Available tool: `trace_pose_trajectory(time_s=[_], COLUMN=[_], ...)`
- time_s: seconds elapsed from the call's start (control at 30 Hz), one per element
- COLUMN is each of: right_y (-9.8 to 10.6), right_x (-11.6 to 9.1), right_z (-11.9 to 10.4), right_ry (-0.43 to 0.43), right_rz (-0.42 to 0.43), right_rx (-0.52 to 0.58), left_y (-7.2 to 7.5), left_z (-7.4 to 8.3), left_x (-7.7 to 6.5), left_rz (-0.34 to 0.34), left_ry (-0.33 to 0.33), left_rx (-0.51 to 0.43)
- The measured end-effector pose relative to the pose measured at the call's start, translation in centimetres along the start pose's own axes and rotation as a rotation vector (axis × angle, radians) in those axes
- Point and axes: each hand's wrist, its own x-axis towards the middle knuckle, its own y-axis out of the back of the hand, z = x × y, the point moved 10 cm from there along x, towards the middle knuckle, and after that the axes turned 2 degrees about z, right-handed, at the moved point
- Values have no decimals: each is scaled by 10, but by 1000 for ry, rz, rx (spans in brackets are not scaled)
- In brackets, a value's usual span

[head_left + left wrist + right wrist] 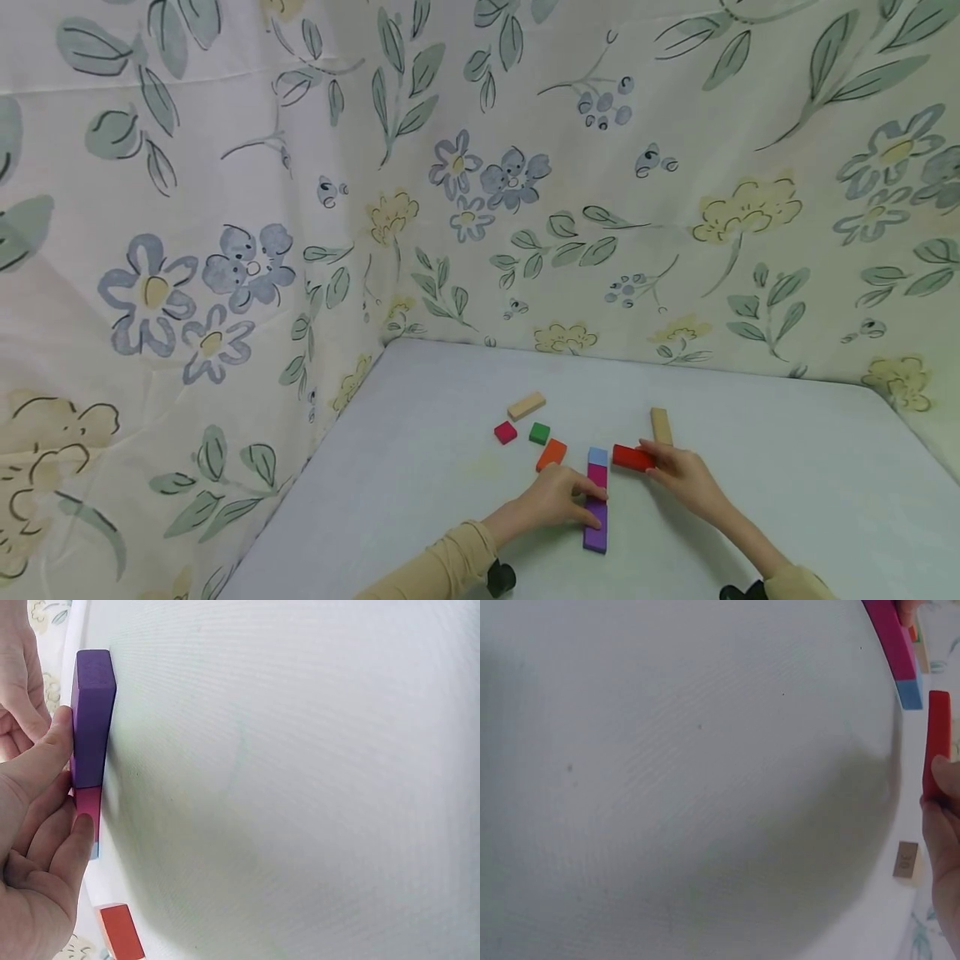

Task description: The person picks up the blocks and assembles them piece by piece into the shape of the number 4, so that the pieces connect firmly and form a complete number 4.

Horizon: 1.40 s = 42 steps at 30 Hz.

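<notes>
A row of wooden blocks laid end to end runs away from the person: a purple block (596, 537) nearest, a pink block (597, 475) in the middle, a light blue block (597, 456) at the far end. My left hand (555, 500) grips this row. Its thumb is against the purple block (94, 727), and a fingertip lies over the pink block (88, 804). To the right of the row's far end, my right hand (686, 479) pinches a red block (632, 458) near one end. The red block (937, 720) points toward the light blue block (909, 694), a small gap between them.
Beyond the left hand lie an orange block (552, 452), a green cube (539, 432), a red cube (506, 432) and a plain wood block (527, 406). Another plain wood block (661, 425) is just behind the right hand. A flowered cloth (600, 208) surrounds the white table (360, 483).
</notes>
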Motion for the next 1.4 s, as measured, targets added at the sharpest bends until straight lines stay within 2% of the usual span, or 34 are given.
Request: trace_pose_trajectory(time_s=[0.33, 0.63, 1.4], right_y=[-5, -13, -18], right_x=[1, 3, 2], right_z=[4, 8, 7], right_ry=[31, -20, -18], right_rz=[-15, -57, -47], right_rx=[-62, -18, -36], left_y=[-1, 0, -1], left_z=[-1, 0, -2], left_x=[1, 1, 1], left_rz=[-2, 6, 13], left_ry=[8, -9, -15], left_rx=[7, 23, 16])
